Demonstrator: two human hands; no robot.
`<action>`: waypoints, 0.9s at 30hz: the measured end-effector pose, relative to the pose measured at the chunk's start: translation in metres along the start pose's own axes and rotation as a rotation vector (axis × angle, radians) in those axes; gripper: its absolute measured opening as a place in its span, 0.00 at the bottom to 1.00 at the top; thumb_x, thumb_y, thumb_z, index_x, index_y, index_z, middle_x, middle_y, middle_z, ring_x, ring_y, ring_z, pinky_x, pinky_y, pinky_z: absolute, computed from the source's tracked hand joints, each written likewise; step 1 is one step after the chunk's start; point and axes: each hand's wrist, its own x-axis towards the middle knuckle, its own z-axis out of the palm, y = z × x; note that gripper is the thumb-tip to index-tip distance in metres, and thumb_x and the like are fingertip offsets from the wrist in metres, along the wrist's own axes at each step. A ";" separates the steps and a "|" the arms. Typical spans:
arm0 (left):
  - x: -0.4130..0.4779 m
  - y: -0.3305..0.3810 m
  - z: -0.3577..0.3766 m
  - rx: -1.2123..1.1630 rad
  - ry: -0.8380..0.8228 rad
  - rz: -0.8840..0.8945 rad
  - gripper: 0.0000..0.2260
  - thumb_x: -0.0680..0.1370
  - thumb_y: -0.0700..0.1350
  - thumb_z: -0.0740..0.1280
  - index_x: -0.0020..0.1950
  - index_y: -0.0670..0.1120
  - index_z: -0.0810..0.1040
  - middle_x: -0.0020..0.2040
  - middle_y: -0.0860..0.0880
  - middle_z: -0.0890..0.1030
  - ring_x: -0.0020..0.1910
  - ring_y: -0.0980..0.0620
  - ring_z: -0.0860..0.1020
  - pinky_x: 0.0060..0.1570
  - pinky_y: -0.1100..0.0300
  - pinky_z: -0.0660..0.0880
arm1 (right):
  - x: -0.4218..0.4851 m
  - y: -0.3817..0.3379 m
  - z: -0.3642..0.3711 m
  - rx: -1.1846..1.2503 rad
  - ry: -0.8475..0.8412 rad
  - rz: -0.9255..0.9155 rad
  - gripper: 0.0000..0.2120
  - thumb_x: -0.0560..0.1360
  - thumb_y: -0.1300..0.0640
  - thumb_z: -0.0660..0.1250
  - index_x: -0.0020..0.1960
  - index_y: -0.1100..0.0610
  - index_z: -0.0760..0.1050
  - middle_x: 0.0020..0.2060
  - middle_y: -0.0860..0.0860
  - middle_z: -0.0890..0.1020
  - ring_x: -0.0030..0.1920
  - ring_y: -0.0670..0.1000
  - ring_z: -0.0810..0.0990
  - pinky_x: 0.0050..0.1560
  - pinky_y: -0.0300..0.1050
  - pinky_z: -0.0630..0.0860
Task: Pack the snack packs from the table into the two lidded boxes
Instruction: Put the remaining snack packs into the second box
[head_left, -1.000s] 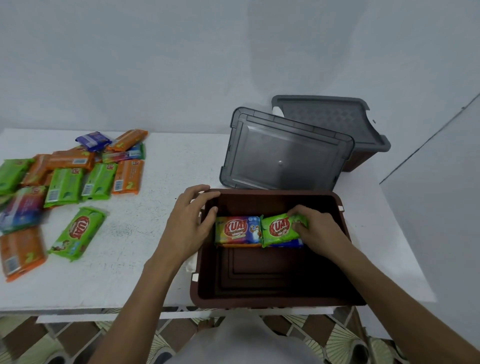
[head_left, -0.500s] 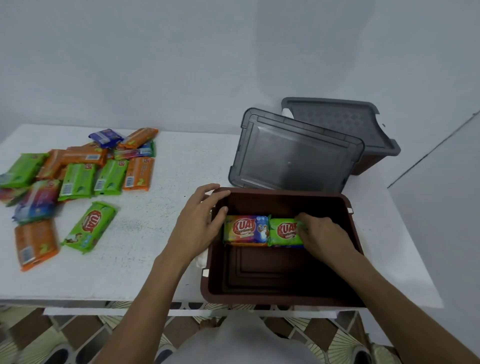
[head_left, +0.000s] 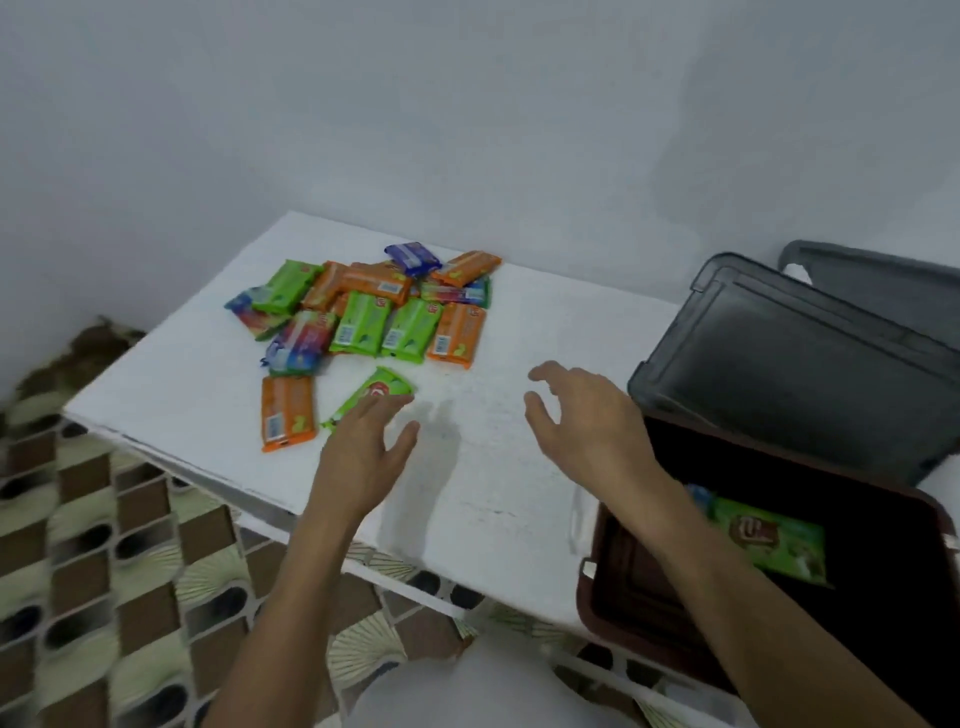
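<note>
The left hand (head_left: 363, 449) lies flat and spread over the white table (head_left: 493, 467), holding nothing. Its fingertips cover the near end of a lone green snack pack (head_left: 376, 389), though blur hides whether they touch it. Just to the left of that pack lies an orange pack (head_left: 288, 410), and the main heap of snack packs (head_left: 374, 306) sits farther back. The right hand (head_left: 587, 415) hovers apart from all packs, fingers loosely bent and empty, beside the open brown box (head_left: 623, 582), where a green pack (head_left: 774, 540) lies inside. A grey lid (head_left: 795, 364) leans behind the box.
</note>
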 end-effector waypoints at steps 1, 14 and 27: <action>0.000 -0.015 -0.008 0.032 0.039 -0.060 0.16 0.78 0.47 0.68 0.65 0.46 0.77 0.61 0.44 0.78 0.57 0.43 0.78 0.50 0.51 0.76 | 0.012 -0.012 0.012 -0.015 -0.046 -0.034 0.17 0.80 0.47 0.56 0.68 0.49 0.70 0.54 0.52 0.80 0.56 0.56 0.77 0.51 0.48 0.75; 0.006 -0.119 -0.023 0.281 0.069 -0.503 0.34 0.72 0.66 0.67 0.72 0.51 0.66 0.64 0.42 0.73 0.61 0.39 0.71 0.57 0.45 0.70 | 0.111 -0.097 0.153 -0.276 -0.683 -0.493 0.35 0.75 0.49 0.65 0.77 0.41 0.52 0.78 0.55 0.51 0.77 0.62 0.49 0.71 0.63 0.59; 0.008 -0.116 -0.010 0.297 0.222 -0.516 0.32 0.70 0.59 0.71 0.71 0.48 0.68 0.58 0.40 0.77 0.55 0.37 0.75 0.54 0.44 0.70 | 0.112 -0.090 0.144 -0.383 -0.522 -0.490 0.34 0.66 0.36 0.72 0.67 0.47 0.65 0.57 0.54 0.75 0.60 0.61 0.69 0.57 0.56 0.67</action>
